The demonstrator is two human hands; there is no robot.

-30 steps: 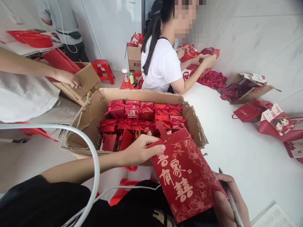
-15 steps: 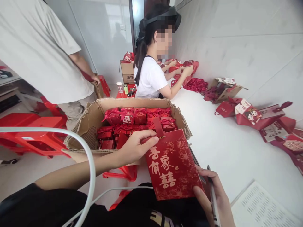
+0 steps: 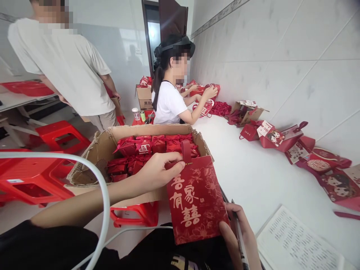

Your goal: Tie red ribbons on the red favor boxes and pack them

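Lower-centre flat red paperboard bag (image 3: 197, 202): likely light, stiff; best held by edges, where left hand (image 3: 160, 169) and right hand (image 3: 250, 234) pinch it.

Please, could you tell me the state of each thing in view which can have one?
Red packet: held, lettering toward the camera; whether filled, cannot tell.
Left hand: closed on the packet's top left corner.
Right hand: closed on its lower right edge and the pen.
Pen: held; capped or not, unclear.
Carton: open, holding boxes.
Small red boxes: ribbon-tied where clearly visible.
Paper: lying text side up.
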